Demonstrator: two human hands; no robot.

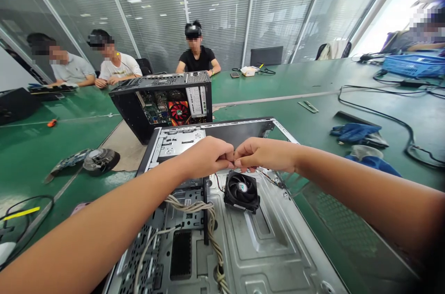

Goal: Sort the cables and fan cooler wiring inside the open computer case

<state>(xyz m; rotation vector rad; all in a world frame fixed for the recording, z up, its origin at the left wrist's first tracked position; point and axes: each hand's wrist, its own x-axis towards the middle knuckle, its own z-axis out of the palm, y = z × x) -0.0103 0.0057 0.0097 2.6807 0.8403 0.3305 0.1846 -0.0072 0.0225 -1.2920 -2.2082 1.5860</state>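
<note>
My left hand and my right hand meet over an open computer case, with fingers closed and fingertips pinched together. What sits between the fingertips is too small and hidden to make out. Just below them a black cooling fan lies tilted on the bare metal panel of the case. A thin dark wire runs from the fan up under my left hand. Thin coloured wires lie to the right, below my right hand. A twisted bundle of beige cables crosses the case.
Another computer tower stands behind, its side open. Blue gloves and black cables lie on the green table at right. Rolled tape lies at left. Several people sit around the table.
</note>
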